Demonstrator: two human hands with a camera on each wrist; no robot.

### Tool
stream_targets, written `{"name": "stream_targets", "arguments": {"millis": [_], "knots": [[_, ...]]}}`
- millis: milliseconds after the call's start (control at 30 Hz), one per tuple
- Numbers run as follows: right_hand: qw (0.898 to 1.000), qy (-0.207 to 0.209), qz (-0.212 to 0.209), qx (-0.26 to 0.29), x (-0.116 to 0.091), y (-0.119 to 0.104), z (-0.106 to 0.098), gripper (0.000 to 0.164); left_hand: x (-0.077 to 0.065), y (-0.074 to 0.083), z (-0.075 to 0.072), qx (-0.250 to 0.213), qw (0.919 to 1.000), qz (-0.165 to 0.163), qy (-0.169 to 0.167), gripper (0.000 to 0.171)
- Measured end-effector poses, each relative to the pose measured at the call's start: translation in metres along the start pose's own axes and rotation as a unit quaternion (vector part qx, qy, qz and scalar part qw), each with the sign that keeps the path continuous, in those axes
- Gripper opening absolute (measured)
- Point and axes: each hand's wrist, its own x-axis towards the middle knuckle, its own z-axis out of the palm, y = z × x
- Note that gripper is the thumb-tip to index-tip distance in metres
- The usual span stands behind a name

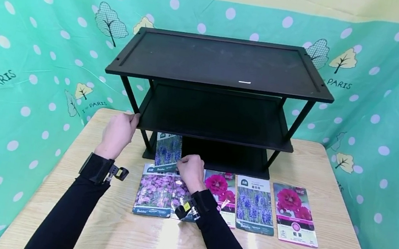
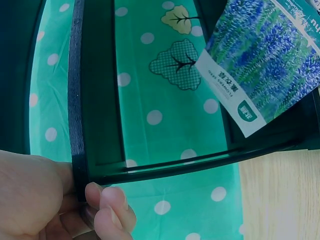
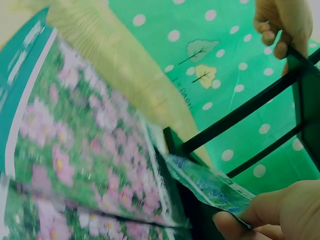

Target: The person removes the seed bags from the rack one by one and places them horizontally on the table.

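A black three-tier shelf rack (image 1: 218, 114) stands on the wooden table. My left hand (image 1: 118, 134) grips the front left corner of its middle tier, thumb and fingers around the edge. With its fingertips my right hand (image 1: 192, 174) pinches a seed packet (image 1: 168, 150) printed with blue-purple flowers, by its lower right corner. That packet slants at the front left of the bottom tier, its far end under the middle tier. Just below it lies a pink-flower seed packet (image 1: 154, 191). A second pink-flower packet (image 1: 179, 190) is partly covered by my right hand.
Further right in the row lie a magenta-flower packet (image 1: 217, 184), a blue-flower packet (image 1: 255, 206) and another magenta-flower packet (image 1: 294, 212). A small white strip (image 1: 245, 82) is on the top tier. Green dotted cloth (image 1: 23, 85) surrounds the table (image 1: 121, 233).
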Motion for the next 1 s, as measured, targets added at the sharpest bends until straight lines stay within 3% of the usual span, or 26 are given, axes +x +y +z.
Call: {"name": "stream_targets", "arguments": {"millis": [567,867,1000], "knots": [[0.997,-0.014,0.034,0.060,-0.023,-0.005,-0.013,0.011,0.001,0.000,0.002,-0.008,1.0000,-0.001,-0.002,0.054],[0.993,-0.040,0.051,0.099,-0.041,-0.001,-0.018,0.011,0.001,-0.002,0.000,-0.001,1.0000,0.002,0.004,0.053],[0.989,-0.072,0.065,0.115,-0.050,-0.002,-0.014,0.009,0.001,-0.002,0.000,-0.002,1.0000,0.005,0.007,0.053]]}}
